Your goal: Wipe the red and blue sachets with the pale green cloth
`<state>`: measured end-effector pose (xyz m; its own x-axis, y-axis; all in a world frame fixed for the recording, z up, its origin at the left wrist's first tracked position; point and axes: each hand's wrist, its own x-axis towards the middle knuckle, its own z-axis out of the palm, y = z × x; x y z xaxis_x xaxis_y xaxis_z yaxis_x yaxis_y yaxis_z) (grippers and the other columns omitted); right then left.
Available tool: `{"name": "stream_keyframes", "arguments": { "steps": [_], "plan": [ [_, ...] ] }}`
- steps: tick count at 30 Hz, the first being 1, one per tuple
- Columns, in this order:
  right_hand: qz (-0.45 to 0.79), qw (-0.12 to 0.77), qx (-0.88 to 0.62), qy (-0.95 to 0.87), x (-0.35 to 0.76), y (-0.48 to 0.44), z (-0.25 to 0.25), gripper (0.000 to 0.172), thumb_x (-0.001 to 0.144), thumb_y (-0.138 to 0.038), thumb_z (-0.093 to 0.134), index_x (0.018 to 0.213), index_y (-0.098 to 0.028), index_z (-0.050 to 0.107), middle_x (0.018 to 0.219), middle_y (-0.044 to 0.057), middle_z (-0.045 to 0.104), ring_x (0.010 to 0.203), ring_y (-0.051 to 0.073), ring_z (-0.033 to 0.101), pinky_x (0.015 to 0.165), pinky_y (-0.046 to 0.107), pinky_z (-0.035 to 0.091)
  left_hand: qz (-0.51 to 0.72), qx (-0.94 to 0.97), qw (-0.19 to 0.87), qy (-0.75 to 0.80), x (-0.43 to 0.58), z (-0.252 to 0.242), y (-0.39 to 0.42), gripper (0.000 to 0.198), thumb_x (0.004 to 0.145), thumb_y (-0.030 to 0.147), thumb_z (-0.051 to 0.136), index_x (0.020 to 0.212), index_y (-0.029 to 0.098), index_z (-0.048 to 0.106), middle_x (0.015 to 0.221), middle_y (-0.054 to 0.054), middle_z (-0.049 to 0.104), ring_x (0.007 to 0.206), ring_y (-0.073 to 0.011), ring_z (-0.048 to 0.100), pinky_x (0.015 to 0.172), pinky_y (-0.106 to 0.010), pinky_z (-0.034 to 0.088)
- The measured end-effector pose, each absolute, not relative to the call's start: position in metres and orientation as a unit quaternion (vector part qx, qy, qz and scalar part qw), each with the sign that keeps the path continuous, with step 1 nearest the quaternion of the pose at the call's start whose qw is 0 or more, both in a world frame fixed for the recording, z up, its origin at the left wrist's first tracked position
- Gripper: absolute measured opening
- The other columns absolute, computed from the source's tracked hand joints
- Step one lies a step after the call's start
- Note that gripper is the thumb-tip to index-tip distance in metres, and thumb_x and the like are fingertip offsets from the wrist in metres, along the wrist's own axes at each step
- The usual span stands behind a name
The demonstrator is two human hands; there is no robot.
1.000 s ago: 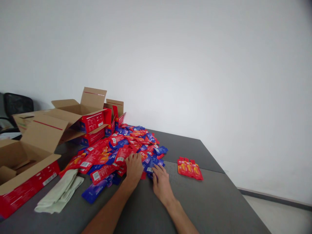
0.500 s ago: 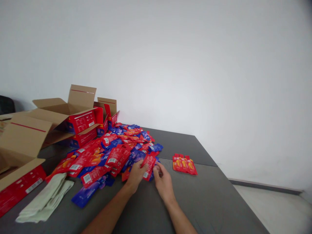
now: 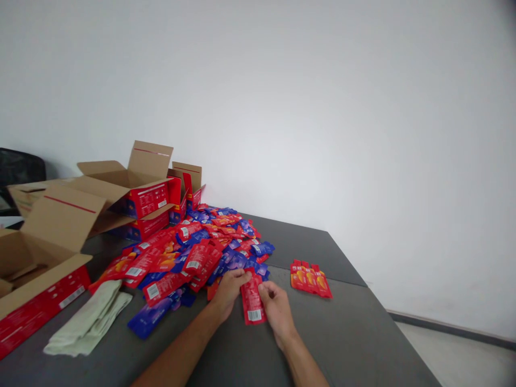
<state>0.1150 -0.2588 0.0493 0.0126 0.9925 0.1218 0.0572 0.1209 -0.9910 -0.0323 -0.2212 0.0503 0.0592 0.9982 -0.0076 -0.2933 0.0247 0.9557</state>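
Between my two hands is a red pouch (image 3: pixel 253 301), its barcode side towards me. My left hand (image 3: pixel 229 290) pinches its upper left edge, and my right hand (image 3: pixel 277 307) grips its right edge with the thumb on top. Whether a second pouch lies under it I cannot tell. Just beyond my left hand spreads a heap of red and blue pouches (image 3: pixel 201 252). To the right of my hands, several red pouches (image 3: pixel 310 278) with orange fruit pictures lie side by side, front up.
Open cardboard boxes (image 3: pixel 44 290) with red printed sides stand at the left, more boxes (image 3: pixel 149 201) behind. A folded pale green cloth (image 3: pixel 88 320) lies in front of the heap. The dark table (image 3: pixel 342 333) ends at the right; a white wall (image 3: pixel 322 107) stands behind.
Both hands have drawn the red pouch a little away from the heap, towards me. The right hand now grips its edge. The camera view has turned slightly left.
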Motion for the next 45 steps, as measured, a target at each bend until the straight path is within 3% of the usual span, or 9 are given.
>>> {"name": "stream_keyframes", "arguments": {
  "steps": [4, 11, 18, 25, 31, 36, 39, 42, 45],
  "plan": [
    [0.485, 0.521, -0.479, -0.513, 0.114, -0.258, 0.044, 0.044, 0.084, -0.06, 0.064, 0.076, -0.017, 0.062, 0.065, -0.002, 0.057, 0.056, 0.012, 0.047, 0.056, 0.023, 0.038, 0.544, 0.425, 0.629, 0.358, -0.03, 0.048, -0.222, 0.031, 0.073, 0.044, 0.073, 0.073, 0.015, 0.064, 0.067, -0.001, 0.061, 0.059, -0.0125, 0.051, 0.062, -0.027, 0.039],
    [0.492, 0.507, -0.473, -0.526, 0.118, -0.259, 0.044, 0.043, 0.083, -0.059, 0.065, 0.075, -0.017, 0.061, 0.065, -0.002, 0.056, 0.057, 0.011, 0.045, 0.057, 0.023, 0.037, 0.55, 0.522, 0.467, 0.455, -0.028, 0.055, -0.225, 0.036, 0.083, 0.05, 0.06, 0.065, 0.019, 0.054, 0.061, 0.004, 0.051, 0.058, -0.0118, 0.044, 0.055, -0.025, 0.032],
    [0.516, 0.495, -0.444, -0.54, 0.111, -0.263, 0.055, 0.048, 0.082, -0.063, 0.066, 0.076, -0.017, 0.059, 0.063, -0.004, 0.054, 0.056, 0.01, 0.045, 0.055, 0.022, 0.036, 0.587, 0.428, 0.514, 0.457, -0.028, 0.05, -0.221, 0.037, 0.077, 0.053, 0.066, 0.066, 0.02, 0.054, 0.059, 0.005, 0.05, 0.052, -0.0105, 0.042, 0.052, -0.024, 0.032],
    [0.567, 0.353, -0.424, -0.612, 0.117, -0.274, 0.061, 0.052, 0.087, -0.066, 0.058, 0.088, -0.015, 0.066, 0.066, 0.0, 0.064, 0.049, 0.008, 0.05, 0.046, 0.019, 0.03, 0.617, 0.421, 0.463, 0.477, -0.043, 0.041, -0.211, 0.039, 0.079, 0.056, 0.064, 0.07, 0.019, 0.056, 0.06, 0.005, 0.053, 0.054, -0.0102, 0.046, 0.052, -0.023, 0.033],
    [0.579, 0.345, -0.421, -0.607, 0.113, -0.273, 0.061, 0.048, 0.081, -0.061, 0.068, 0.087, -0.014, 0.065, 0.062, 0.001, 0.067, 0.045, 0.009, 0.054, 0.044, 0.018, 0.031, 0.627, 0.335, 0.527, 0.465, -0.041, 0.046, -0.21, 0.039, 0.073, 0.056, 0.07, 0.075, 0.018, 0.059, 0.062, 0.004, 0.058, 0.053, -0.0114, 0.05, 0.053, -0.024, 0.037],
    [0.575, 0.367, -0.412, -0.604, 0.113, -0.27, 0.06, 0.044, 0.087, -0.057, 0.062, 0.085, -0.014, 0.065, 0.062, 0.002, 0.069, 0.047, 0.01, 0.057, 0.044, 0.018, 0.03, 0.621, 0.311, 0.595, 0.404, -0.04, 0.054, -0.214, 0.043, 0.07, 0.055, 0.073, 0.085, 0.015, 0.065, 0.07, 0.0, 0.064, 0.058, -0.0131, 0.056, 0.06, -0.027, 0.045],
    [0.528, 0.391, -0.443, -0.61, 0.115, -0.265, 0.053, 0.045, 0.089, -0.057, 0.056, 0.082, -0.014, 0.065, 0.063, 0.003, 0.069, 0.047, 0.012, 0.059, 0.045, 0.02, 0.032, 0.61, 0.383, 0.542, 0.433, -0.044, 0.052, -0.211, 0.047, 0.077, 0.059, 0.065, 0.092, 0.015, 0.066, 0.081, -0.004, 0.068, 0.07, -0.0179, 0.063, 0.069, -0.032, 0.049],
    [0.404, 0.432, -0.518, -0.618, 0.116, -0.261, 0.047, 0.043, 0.092, -0.056, 0.052, 0.084, -0.016, 0.066, 0.063, 0.003, 0.069, 0.05, 0.016, 0.06, 0.05, 0.024, 0.04, 0.619, 0.452, 0.377, 0.52, -0.044, 0.047, -0.208, 0.045, 0.077, 0.057, 0.065, 0.098, 0.017, 0.063, 0.097, -0.008, 0.069, 0.09, -0.0231, 0.065, 0.083, -0.036, 0.05],
    [0.261, 0.447, -0.554, -0.652, 0.116, -0.262, 0.046, 0.033, 0.096, -0.046, 0.049, 0.099, -0.02, 0.07, 0.083, 0.007, 0.075, 0.069, 0.022, 0.069, 0.064, 0.028, 0.047, 0.591, 0.504, 0.321, 0.541, -0.035, 0.043, -0.212, 0.042, 0.074, 0.053, 0.068, 0.097, 0.019, 0.06, 0.097, -0.008, 0.069, 0.092, -0.0243, 0.066, 0.086, -0.038, 0.05]
  ]
}}
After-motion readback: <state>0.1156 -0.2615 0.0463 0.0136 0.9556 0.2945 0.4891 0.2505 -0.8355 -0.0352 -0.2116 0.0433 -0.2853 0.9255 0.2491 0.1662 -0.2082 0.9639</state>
